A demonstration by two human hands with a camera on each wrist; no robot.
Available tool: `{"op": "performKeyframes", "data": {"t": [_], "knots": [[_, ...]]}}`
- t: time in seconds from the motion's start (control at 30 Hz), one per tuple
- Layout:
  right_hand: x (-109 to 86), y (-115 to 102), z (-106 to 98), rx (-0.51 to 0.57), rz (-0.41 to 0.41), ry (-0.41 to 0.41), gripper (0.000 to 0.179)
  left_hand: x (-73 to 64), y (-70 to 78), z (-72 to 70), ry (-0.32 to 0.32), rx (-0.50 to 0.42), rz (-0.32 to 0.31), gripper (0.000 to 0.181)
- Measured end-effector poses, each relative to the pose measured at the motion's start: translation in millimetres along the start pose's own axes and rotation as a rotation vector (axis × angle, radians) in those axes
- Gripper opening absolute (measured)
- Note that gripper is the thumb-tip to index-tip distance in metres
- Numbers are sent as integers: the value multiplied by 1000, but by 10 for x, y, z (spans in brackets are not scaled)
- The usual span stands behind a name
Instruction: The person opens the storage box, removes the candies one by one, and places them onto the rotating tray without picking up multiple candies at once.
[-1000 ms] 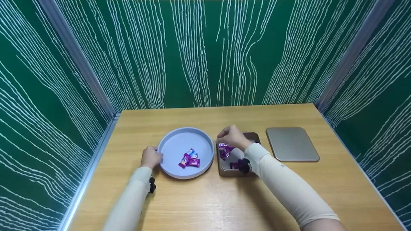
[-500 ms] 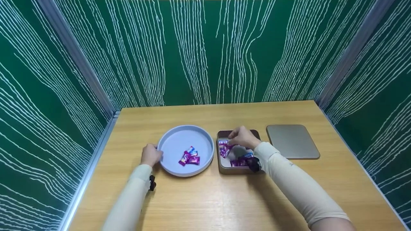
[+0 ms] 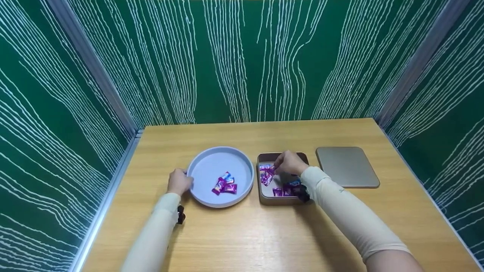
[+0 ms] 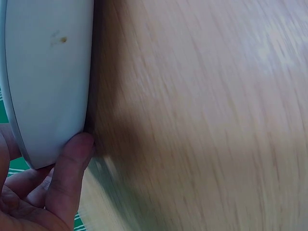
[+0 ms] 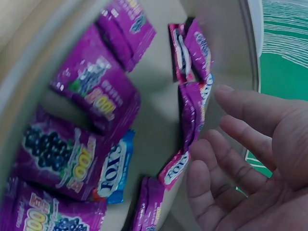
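In the head view, the left hand grips the rim of a round pale dish, which lies just to that hand's right. A few wrapped sweets in purple and blue rest on the dish floor, nearer its front edge and apart from the left hand's fingers. The right hand reaches into an open metal tin, its fingertips down at a loose cluster of sweets just to their left. More sweets lie in the tin on the near side of the right hand, partly hidden by the black wrist device. A flat metal lid lies on the wooden table to the right of the right hand. The dish stands between the two hands, just left of the tin.

In the left wrist view, the thumb presses the dish's outer wall while the other fingers curl behind it, pinching the edge. A small brown mark shows on the wall beyond the thumb.

In the right wrist view, the right hand's thumb and fingers are bent and spread apart, with no sweet visibly pinched between them. Beside the fingertips lie purple and pink wrappers; farther from the hand are grape-printed packets and a blue "FOX'S" sweet.
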State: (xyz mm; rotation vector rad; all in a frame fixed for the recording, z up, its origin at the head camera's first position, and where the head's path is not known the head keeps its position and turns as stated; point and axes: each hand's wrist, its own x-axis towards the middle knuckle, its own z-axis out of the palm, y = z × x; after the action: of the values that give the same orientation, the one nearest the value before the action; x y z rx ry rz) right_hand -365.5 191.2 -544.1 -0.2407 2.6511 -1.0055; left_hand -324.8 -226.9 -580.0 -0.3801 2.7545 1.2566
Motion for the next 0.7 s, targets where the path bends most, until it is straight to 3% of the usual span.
{"op": "performKeyframes", "data": {"t": [0.23, 0.5, 0.7], "knots": [[75, 87, 17, -11, 1, -2, 34, -3, -6, 5, 51, 61, 53, 30], [129, 133, 51, -33, 1, -18, 40, 7, -2, -4, 20, 29, 20, 31], [134, 104, 66, -123, -37, -55, 44, 18, -9, -11, -3, 8, -2, 37]]}}
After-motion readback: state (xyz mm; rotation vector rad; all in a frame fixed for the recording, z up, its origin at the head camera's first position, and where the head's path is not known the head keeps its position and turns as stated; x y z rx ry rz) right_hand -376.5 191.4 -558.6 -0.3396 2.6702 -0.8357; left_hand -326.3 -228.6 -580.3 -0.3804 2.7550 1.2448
